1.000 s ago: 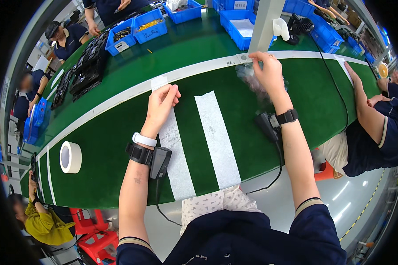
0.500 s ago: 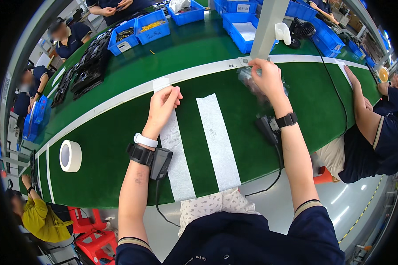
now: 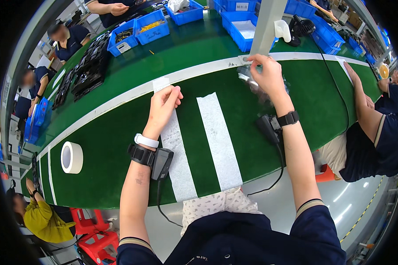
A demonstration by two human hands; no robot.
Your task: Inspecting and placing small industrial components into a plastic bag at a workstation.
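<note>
My left hand [image 3: 165, 104] is closed, thumb against curled fingers, above the upper part of a long white paper-like strip [image 3: 180, 154] on the green table. Whatever it might hold is hidden. To its right lies a second white strip [image 3: 219, 141] with faint handwriting. My right hand [image 3: 269, 76] pinches thumb and forefinger together near the foot of a grey post. Nothing can be made out between those fingertips. Beneath and beside this hand is a crumpled clear plastic bag [image 3: 261, 93], partly covered by it. Both wrists carry black strapped devices with cables.
A roll of white tape [image 3: 76, 157] stands at the left. Beyond the white line are blue bins [image 3: 153, 35], black parts [image 3: 90, 66] and the grey post [image 3: 269, 26]. A black cable [image 3: 335, 88] crosses the right side, where a co-worker's arm [image 3: 361, 95] rests.
My two hands keep nearly the same poses; the right fingertips have shifted very slightly. The whole view has moved a little. At the top, a co-worker's hands have moved.
</note>
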